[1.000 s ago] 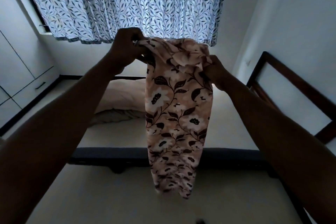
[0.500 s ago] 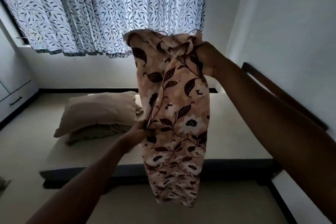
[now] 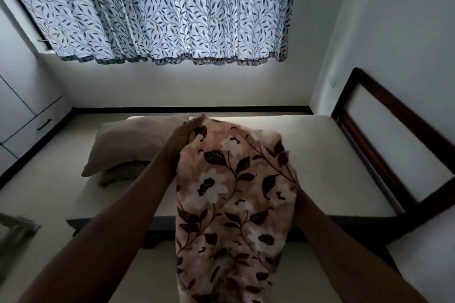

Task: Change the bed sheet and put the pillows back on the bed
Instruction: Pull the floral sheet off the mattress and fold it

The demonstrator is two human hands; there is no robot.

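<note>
A peach cloth with dark leaves and white flowers (image 3: 231, 202) hangs between my arms over the near edge of the bare mattress (image 3: 332, 167). My left hand (image 3: 187, 130) lies at its top left corner, fingers extended along the fabric. My right hand (image 3: 299, 200) is mostly hidden behind the cloth's right edge and seems to grip it there. Two beige pillows (image 3: 133, 142) lie stacked on the left part of the mattress, just beside my left hand.
A dark wooden headboard (image 3: 384, 150) stands along the right wall. A leaf-patterned curtain (image 3: 160, 12) covers the window behind the bed. White cupboards with a drawer (image 3: 32, 120) line the left wall. Pale floor (image 3: 39, 199) runs along the bed's left side.
The cloth has come down from curtain height to the mattress. My left hand rose from the cloth's lower edge to its top corner; my right hand dropped to its right side.
</note>
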